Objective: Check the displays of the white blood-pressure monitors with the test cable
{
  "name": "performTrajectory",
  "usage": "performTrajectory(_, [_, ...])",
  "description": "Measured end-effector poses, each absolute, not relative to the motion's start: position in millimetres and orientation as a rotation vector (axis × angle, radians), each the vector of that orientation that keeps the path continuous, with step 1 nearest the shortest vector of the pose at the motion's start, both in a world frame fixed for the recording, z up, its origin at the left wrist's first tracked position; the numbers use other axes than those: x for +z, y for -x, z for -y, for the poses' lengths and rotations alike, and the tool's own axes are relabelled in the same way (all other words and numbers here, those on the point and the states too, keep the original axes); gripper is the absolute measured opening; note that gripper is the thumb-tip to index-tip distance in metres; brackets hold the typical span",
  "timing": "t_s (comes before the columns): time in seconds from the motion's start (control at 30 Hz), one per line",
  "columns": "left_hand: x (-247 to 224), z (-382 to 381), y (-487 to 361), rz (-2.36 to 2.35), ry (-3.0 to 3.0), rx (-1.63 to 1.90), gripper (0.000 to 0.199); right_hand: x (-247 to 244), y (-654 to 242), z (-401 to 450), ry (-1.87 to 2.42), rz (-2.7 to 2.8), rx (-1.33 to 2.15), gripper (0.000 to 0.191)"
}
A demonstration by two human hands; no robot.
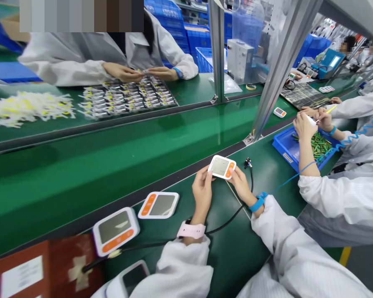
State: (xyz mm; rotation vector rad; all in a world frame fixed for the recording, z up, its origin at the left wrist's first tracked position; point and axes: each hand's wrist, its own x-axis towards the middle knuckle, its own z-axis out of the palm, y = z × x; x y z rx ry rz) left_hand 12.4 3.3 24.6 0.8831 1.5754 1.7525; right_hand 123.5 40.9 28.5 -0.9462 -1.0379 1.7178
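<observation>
Both my hands hold one small white electronic device with an orange button panel and a grey display (220, 166), raised over the green bench. My left hand (202, 188) grips its left edge, thumb in front. My right hand (240, 184) grips the right end, with the thumb at the orange buttons. To the left of my left hand, a similar white device (159, 205) lies on the bench. A larger-looking one (116, 229) rests further left. Part of another device (135, 275) shows beside my left sleeve, which partly hides it.
A black cable (226, 225) crosses the bench beneath my wrists, ending in a connector (248, 162). A reddish-brown box (59, 265) stands lower left. The green conveyor belt (118, 165) runs beyond. At right, a co-worker's hands (306, 126) work above a blue tray (286, 145) of batteries.
</observation>
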Motion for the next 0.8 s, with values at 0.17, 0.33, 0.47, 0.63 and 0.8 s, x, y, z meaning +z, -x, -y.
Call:
performTrajectory(0.17, [21, -5, -13, -1.561, -0.904, 1.707, 0.049, 21, -125, -49, 0.973, 0.991, 1.72, 0.056])
performTrajectory(0.33, [21, -5, -12, -1.59, -0.871, 1.717, 0.049, 19, -125, -51, 0.953, 1.001, 1.729, 0.057])
performTrajectory(0.47, [24, -4, -11, -1.622, -0.861, 1.715, 0.048, 21, -125, -50, 0.935, 1.031, 1.718, 0.052])
performTrajectory(0.63, [24, -4, -12, -1.629, -0.855, 1.712, 0.049, 21, -126, -50, 0.952, 1.053, 1.699, 0.052])
performTrajectory(0.8, [22, -5, -11, -1.627, -0.866, 1.702, 0.049, 16, -125, -51, 0.96, 1.057, 1.69, 0.056])
